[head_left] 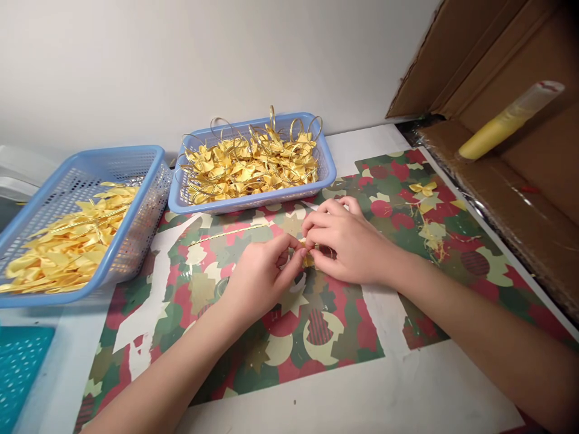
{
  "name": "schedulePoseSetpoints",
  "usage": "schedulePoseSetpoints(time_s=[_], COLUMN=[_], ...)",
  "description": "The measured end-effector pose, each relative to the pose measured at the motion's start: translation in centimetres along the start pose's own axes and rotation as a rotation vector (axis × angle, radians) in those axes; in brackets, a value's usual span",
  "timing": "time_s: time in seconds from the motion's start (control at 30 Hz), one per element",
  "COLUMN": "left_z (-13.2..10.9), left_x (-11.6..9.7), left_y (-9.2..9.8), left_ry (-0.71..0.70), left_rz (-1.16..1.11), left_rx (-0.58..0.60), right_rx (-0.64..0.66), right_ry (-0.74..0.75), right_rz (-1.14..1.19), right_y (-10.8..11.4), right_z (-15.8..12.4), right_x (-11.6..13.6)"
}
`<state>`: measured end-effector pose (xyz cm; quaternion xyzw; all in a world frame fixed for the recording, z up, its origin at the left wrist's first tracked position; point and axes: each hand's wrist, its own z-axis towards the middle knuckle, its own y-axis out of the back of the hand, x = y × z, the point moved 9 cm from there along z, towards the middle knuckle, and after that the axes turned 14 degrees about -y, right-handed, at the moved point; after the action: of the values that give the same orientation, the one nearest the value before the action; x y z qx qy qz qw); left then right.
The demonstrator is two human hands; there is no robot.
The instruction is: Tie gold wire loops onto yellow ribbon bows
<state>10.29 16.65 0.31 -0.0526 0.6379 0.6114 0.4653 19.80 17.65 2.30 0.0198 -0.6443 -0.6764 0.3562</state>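
Note:
Over the patterned paper, my left hand [266, 271] and my right hand [344, 241] meet, fingertips nearly touching. Both pinch a small yellow ribbon bow [308, 260], mostly hidden behind the fingers. A thin gold cord [230, 233] lies on the paper to the left of the hands. Behind them a blue basket [253, 202] holds many yellow bows with gold cord loops. Another blue basket [156, 175] at the left holds yellow ribbon pieces.
One loose yellow bow [423, 189] lies at the right, near yellow thread scraps [432, 238]. A cardboard box [497, 163] with a yellow-filled tube [506, 125] stands at the right. A teal perforated tray [22, 367] is at lower left.

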Motion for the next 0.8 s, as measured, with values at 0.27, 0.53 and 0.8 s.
schedulePoseSetpoints(time_s=[0.27,0.53,0.8], left_z=[0.0,0.0,0.1], left_x=[-0.2,-1.0,-1.7], left_y=[0.2,0.2,0.3], left_ry=[-0.022,-0.141,-0.208], left_rz=[0.042,0.146,0.194], left_rx=[0.000,0.023,0.027], right_rx=[-0.072,-0.105,-0.106], right_ry=[-0.003,-0.033,-0.056], right_rz=[0.043,0.061,0.068], right_y=[0.4,0.2,0.1], right_z=[-0.1,0.0,-0.1], right_x=[-0.2,-0.8,-0.8])
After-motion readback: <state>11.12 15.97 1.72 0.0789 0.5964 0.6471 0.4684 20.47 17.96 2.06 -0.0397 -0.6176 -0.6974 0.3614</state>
